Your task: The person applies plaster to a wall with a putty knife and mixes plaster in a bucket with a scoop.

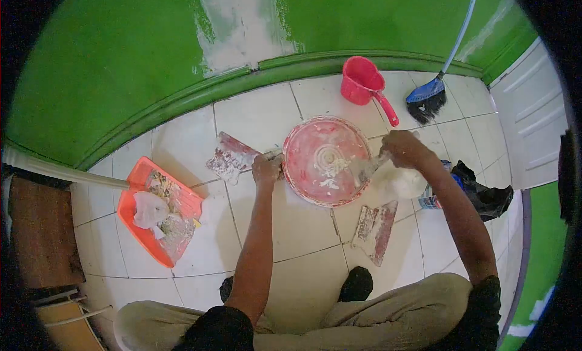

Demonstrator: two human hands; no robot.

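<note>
A round red basin (315, 180), smeared with white paste, lies on the tiled floor between my hands. My left hand (267, 168) is closed at its left rim and appears to grip it. Beside that hand is a paste-covered reddish spreader (233, 156). My right hand (407, 150) grips a putty knife (365, 168), its coated blade over the basin's right side. A pale, rounded bag-like thing (403, 184) sits below my right hand, partly hidden. Nearer to me, another spreader (376, 231) lies on the floor.
A pink dipper (362, 81) and a blue broom (427, 97) stand near the green wall. At left is an orange dustpan (127, 216) with debris. A black plastic bag (494, 199) lies right, near a white door (536, 117). Brown wood (45, 236) is far left.
</note>
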